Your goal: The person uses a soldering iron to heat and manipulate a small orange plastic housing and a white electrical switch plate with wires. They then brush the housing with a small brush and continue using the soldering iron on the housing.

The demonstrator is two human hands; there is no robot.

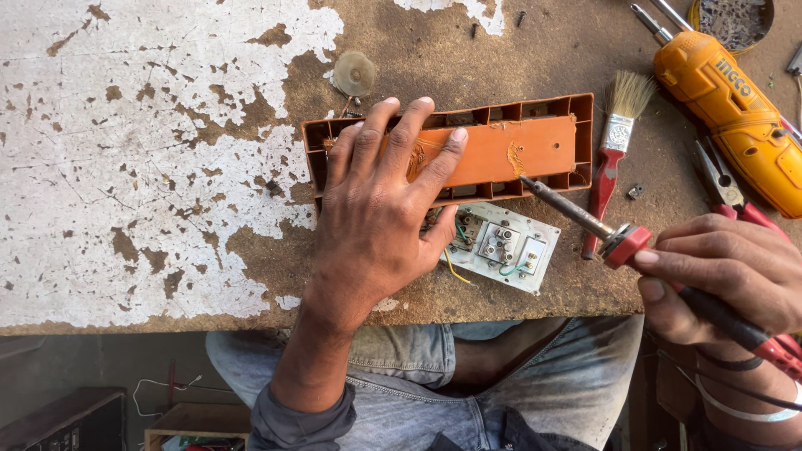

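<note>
My left hand [378, 209] lies flat with fingers spread on an orange plastic extension-box casing [518, 146], pressing it onto the worn table [150, 167]. Under the casing's near edge sits a white switch-and-socket plate [505, 248] with coloured wires showing. My right hand [727, 280] grips the red handle of a soldering iron [618, 238]. Its dark metal tip points up-left and rests at the casing's near edge, just above the white plate.
A red-handled paintbrush [614, 142] lies right of the casing. A yellow power drill [739, 117], red-handled pliers [727, 192] and a round tin [735, 18] sit at the far right. A small round disc [354, 73] lies beyond the casing. The table's near edge runs across above my lap.
</note>
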